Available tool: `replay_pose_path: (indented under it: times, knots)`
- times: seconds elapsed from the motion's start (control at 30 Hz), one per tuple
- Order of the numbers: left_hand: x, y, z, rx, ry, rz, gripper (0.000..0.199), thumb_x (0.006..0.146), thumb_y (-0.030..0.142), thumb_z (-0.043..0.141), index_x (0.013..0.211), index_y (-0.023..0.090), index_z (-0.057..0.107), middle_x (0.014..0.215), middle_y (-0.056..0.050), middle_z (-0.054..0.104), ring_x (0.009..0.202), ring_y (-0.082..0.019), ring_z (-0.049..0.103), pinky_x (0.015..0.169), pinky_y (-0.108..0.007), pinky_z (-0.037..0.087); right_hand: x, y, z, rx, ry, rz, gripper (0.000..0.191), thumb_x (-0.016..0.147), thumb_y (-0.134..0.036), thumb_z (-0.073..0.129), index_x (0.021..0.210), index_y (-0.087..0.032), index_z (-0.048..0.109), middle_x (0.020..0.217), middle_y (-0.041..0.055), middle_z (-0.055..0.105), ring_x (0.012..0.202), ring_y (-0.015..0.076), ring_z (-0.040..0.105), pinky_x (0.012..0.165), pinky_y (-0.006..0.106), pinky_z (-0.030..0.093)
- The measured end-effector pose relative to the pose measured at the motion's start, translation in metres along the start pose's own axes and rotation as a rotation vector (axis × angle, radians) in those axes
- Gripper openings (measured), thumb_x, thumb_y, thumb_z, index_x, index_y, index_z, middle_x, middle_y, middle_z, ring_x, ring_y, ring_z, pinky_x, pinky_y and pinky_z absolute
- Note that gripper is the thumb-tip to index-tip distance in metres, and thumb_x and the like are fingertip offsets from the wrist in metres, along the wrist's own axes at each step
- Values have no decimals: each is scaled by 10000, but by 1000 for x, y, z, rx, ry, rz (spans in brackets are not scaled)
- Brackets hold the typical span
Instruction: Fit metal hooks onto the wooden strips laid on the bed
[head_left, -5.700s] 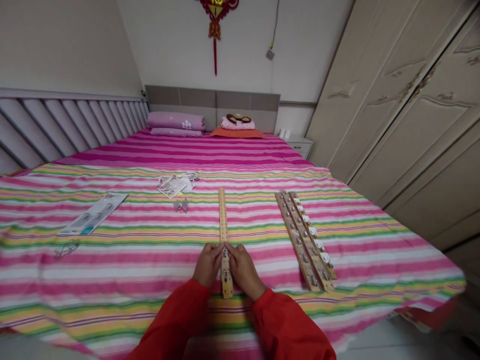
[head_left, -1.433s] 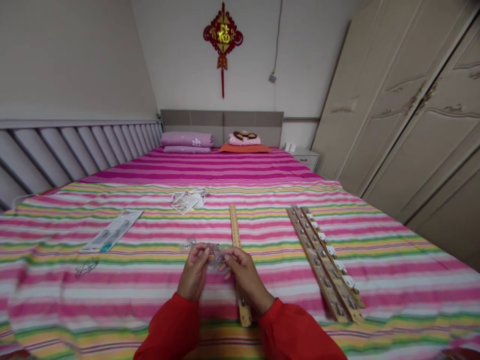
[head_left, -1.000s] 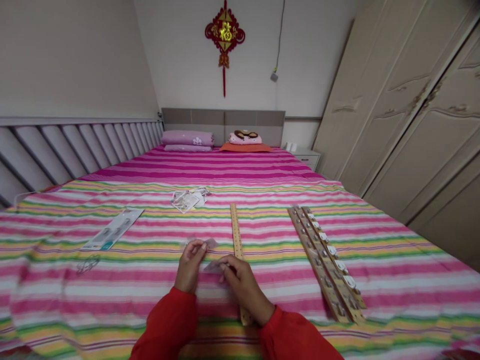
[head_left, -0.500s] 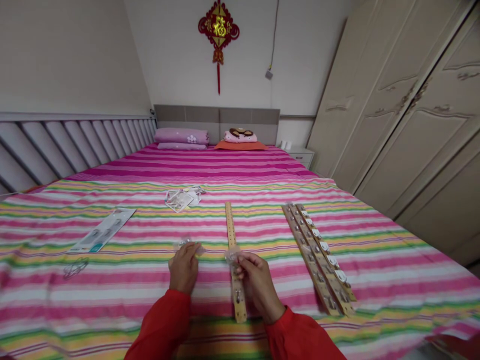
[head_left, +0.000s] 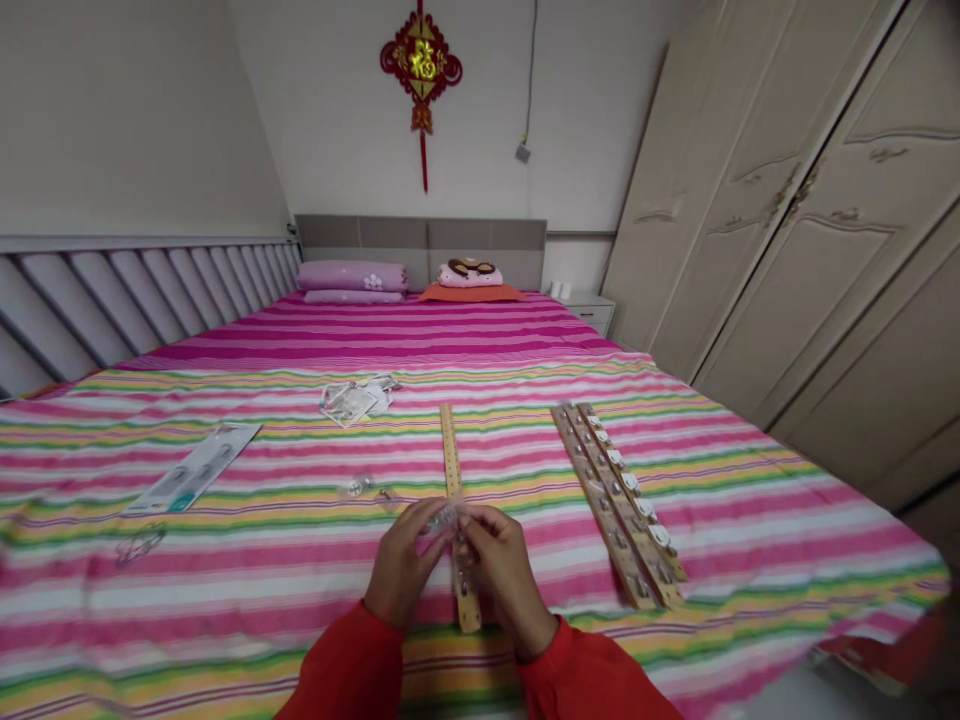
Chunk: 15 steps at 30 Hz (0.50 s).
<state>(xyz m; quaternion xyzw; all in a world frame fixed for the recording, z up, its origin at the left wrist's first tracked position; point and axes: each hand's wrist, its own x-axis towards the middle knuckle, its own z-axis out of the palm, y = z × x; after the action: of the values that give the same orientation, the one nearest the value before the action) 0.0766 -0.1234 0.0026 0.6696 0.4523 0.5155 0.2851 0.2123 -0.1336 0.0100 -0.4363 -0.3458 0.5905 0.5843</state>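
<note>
Right hand (head_left: 506, 568) and left hand (head_left: 397, 565) tight on a filmy clear packet (head_left: 445, 516) over a slim perforated wooden strip (head_left: 450, 456)

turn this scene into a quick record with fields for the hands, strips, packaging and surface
right hand: pinching a small clear packet
left hand: fingers at that packet, exact grip unclear
below the hands: pale perforated strip, metal fittings toward its near end
right side: three strips bearing hardware
left side: long packaging card
farther off: packaging pile
surface: striped cloth
</note>
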Motion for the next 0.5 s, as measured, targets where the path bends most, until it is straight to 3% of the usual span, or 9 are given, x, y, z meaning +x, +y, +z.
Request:
replay_pose_path:
  times: [0.13, 0.3, 0.5]
  knots:
    - [1, 5, 0, -349, -5, -275, 429, 627, 335, 800, 1019, 198, 691, 1081, -75, 686, 1016, -227, 631, 828, -304, 544, -7, -13, -1, -60, -52, -64, 384, 651, -486, 704, 783, -126, 685, 547, -11, 555, 485, 82, 438, 486, 228, 310]
    - [-4, 16, -3, -872, -31, -691, 555, 529, 344, 895, 1020, 193, 685, 1051, -55, 705, 946, -146, 654, 787, -187, 525, -8, -27, -8, -50, 23, -135, 385, 657, -514, 702, 748, -141, 681, 580, -17, 554, 491, 77, 417, 474, 230, 304]
    - [-10, 20, 2, -1050, -156, -844, 527, 479, 327, 920, 934, 172, 703, 995, -54, 720, 866, -147, 677, 713, -175, 532, -3, -20, -15, -1, -98, -6, 377, 619, -467, 757, 796, -139, 699, 601, -13, 581, 511, 74, 447, 472, 217, 290]
